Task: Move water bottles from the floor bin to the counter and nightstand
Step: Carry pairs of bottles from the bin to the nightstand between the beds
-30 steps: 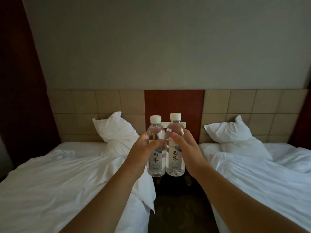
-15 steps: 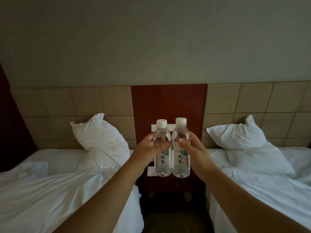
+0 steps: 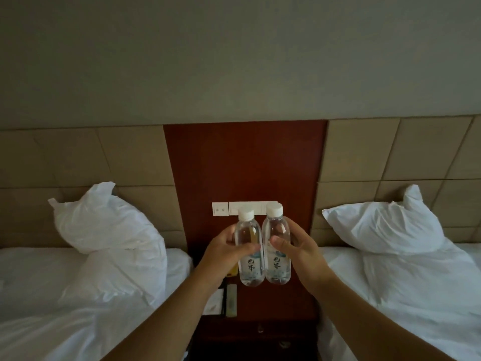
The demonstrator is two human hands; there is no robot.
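A: Which step is this?

B: The delivery to the nightstand, as it looks. The left hand has its fingers and thumb curled round the left bottle, and the right hand grips the right bottle the same way. Both bottles are upright, side by side and touching or nearly so, held over the far part of the nightstand between the two beds, just below the switch panel.

A: Are they down yet?

B: That cannot be told; their bases seem just above the top or barely on it.

A: And the next move?

B: Probably lowering them straight, keeping them level, then loosening the fingers once they stand. The left side holds a card, a remote and something yellow, so the bottles should land right of those.
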